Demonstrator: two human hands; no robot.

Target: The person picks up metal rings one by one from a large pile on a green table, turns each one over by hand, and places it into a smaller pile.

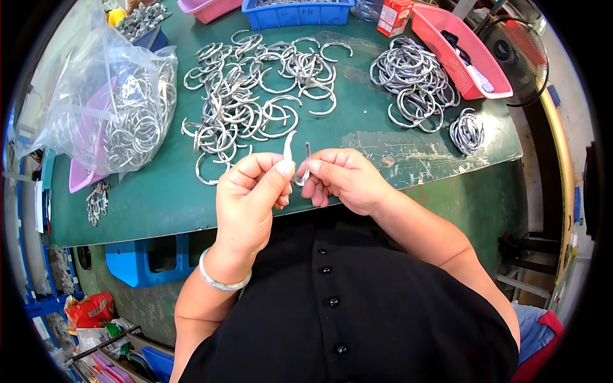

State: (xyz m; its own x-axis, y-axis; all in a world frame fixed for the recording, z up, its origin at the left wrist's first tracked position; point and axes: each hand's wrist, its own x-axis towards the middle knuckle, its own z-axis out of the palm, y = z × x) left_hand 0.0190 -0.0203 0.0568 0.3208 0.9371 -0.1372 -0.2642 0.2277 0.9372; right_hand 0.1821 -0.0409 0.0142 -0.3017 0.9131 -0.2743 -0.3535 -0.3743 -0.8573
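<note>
Close to the table's near edge, my two hands grip an open metal bangle [288, 147], its ends pointing up. My left hand [246, 195] pinches the pale, shiny side between thumb and fingers. On the darker side, the thumb and fingers of my right hand [351, 180] are closed. Part of the bangle's curve is hidden by my fingers. Just beyond them a loose heap of similar silver open bangles [233, 105] spreads over the green table [357, 127]. A denser pile of greyer bangles [412, 73] lies to the right, with a small bundle of rings [467, 132] nearer the edge.
A clear plastic bag of bangles [137, 121] leans over a pink basket [80, 175] at left, near small metal pieces [97, 204]. A blue bin [297, 18], red box [394, 18], pink basket [440, 38] and fan [511, 60] stand beyond. A blue stool [131, 263] sits below.
</note>
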